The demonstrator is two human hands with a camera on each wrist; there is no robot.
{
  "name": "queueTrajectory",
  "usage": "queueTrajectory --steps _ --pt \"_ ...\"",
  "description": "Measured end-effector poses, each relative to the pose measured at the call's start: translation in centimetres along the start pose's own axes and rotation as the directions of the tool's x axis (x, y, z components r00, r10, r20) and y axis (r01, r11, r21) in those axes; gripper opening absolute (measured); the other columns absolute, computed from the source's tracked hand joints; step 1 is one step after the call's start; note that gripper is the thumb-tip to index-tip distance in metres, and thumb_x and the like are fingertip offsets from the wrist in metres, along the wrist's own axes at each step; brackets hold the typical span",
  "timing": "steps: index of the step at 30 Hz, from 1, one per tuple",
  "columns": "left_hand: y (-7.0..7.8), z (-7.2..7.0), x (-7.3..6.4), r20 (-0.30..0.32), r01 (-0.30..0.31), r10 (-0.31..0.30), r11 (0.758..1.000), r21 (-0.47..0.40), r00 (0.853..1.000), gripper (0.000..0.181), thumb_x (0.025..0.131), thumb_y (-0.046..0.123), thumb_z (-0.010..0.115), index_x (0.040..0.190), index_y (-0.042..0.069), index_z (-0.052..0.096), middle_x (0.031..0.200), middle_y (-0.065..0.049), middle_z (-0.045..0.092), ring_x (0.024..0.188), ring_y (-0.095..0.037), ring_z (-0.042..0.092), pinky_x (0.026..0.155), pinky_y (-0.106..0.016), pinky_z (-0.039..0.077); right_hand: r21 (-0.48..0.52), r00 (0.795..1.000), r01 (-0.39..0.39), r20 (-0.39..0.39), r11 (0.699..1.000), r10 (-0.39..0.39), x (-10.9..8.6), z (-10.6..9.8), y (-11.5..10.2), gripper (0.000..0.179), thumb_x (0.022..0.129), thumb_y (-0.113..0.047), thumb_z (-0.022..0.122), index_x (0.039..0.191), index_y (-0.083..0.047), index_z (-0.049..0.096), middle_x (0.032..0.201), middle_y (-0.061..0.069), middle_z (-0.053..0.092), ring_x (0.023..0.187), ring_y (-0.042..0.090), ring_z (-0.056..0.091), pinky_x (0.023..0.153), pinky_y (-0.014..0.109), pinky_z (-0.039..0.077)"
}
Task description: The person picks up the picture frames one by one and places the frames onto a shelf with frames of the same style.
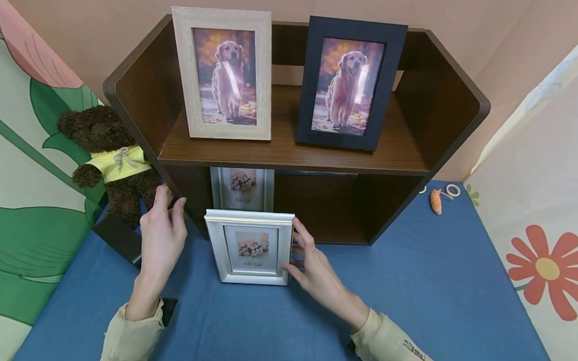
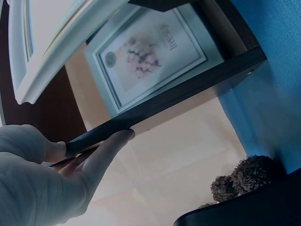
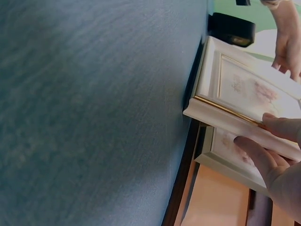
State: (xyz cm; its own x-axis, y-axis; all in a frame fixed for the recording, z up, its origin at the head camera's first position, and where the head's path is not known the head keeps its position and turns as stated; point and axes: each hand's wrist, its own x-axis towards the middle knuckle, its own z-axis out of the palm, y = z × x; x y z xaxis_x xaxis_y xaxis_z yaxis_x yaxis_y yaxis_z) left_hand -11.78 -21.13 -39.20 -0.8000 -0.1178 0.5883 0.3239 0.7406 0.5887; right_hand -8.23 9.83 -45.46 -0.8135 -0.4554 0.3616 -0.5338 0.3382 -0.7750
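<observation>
A white picture frame [image 1: 255, 261] with a flower print stands in front of the lower shelf compartment. My right hand [image 1: 316, 269] holds it by its right edge, thumb at the front and fingers behind. My left hand [image 1: 163, 234] grips the front edge of the left side panel of the dark brown shelf unit [image 1: 290, 158]; in the left wrist view, thumb and fingers lie on either side of that panel [image 2: 174, 99]. Inside the lower compartment, a greenish-silver picture frame [image 1: 243, 192] with a similar print stands towards the left, its bottom hidden by the white frame.
On the upper shelf stand a cream picture frame [image 1: 183, 81] and a black picture frame [image 1: 390, 83], each with a dog photo. A brown teddy bear [image 1: 119, 166] in a yellow top sits left of the unit, by a black box [image 1: 117, 238]. Small orange items [image 1: 436, 201] lie at right.
</observation>
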Motion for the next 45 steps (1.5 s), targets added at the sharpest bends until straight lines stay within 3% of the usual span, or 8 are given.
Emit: queueTrajectory --steps 27,36,45 --pt "0.1 0.0 -0.1 -0.005 -0.002 0.002 1.0 -0.003 1.0 0.022 0.109 -0.003 0.058 0.129 -0.01 0.056 0.103 -0.028 0.073 0.062 -0.037 0.069 0.052 -0.014 0.035 0.053 0.998 0.044 -0.041 0.998 -0.042 -0.3 -0.1 -0.1 0.11 0.086 0.021 0.078 0.166 -0.01 0.011 0.144 0.033 0.057 0.113 0.043 0.073 0.08 0.049 0.062" --pt "0.2 0.0 -0.1 -0.004 0.0 0.0 1.0 0.002 1.0 0.022 0.109 -0.003 0.057 0.13 -0.009 0.056 0.103 -0.029 0.073 0.063 -0.038 0.07 0.054 -0.012 0.036 0.042 0.997 0.056 -0.061 0.998 -0.053 -0.5 -0.5 0.0 0.111 0.083 0.024 0.079 0.166 -0.01 0.013 0.141 0.031 0.06 0.114 0.042 0.072 0.09 0.05 0.059" --pt "0.0 0.0 0.0 -0.005 -0.002 0.002 1.0 0.0 1.0 0.023 0.108 -0.004 0.058 0.13 -0.01 0.056 0.105 -0.029 0.073 0.063 -0.039 0.07 0.056 -0.008 0.034 0.02 0.996 0.038 -0.076 0.999 -0.037 -0.7 -1.0 0.0 0.113 0.082 0.022 0.081 0.166 -0.01 0.013 0.139 0.029 0.062 0.111 0.04 0.074 0.088 0.05 0.06"
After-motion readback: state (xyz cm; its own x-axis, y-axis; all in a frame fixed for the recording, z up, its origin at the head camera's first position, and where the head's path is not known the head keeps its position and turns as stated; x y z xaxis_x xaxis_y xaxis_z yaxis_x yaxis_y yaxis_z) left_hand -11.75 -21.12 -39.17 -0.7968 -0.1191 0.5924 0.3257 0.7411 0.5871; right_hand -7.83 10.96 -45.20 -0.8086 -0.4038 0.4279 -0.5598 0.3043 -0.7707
